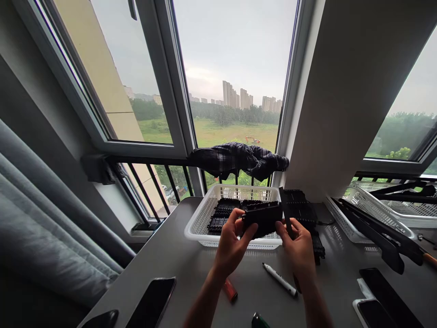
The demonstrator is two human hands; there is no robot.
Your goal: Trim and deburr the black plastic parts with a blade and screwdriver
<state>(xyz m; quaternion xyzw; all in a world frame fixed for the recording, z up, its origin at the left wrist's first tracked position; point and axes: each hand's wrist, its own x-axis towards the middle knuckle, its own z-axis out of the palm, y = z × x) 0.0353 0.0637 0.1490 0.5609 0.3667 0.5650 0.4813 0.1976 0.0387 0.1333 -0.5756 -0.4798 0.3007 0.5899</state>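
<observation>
Above the front of a white plastic basket (200,228), my left hand (234,241) is closed on a black rectangular plastic part (264,218) with a ridged upper edge. Fingers of my right hand (298,246) wrap round a long, flat dark strip (285,205), whose kind I cannot make out. It stands nearly upright, and its lower end passes behind the wrist. The right fingertips meet the part's right end. Several similar black parts (223,212) lie inside the basket. More black ridged parts (300,207) are piled just right of it, partly hidden by my right hand.
A marker (280,279), a red lighter-like object (230,290) and a green-capped item (259,320) lie near my forearms. One phone (150,303) is at left, another (372,313) at right. Long black tools (375,232) lean across the white baskets (351,205) on the right.
</observation>
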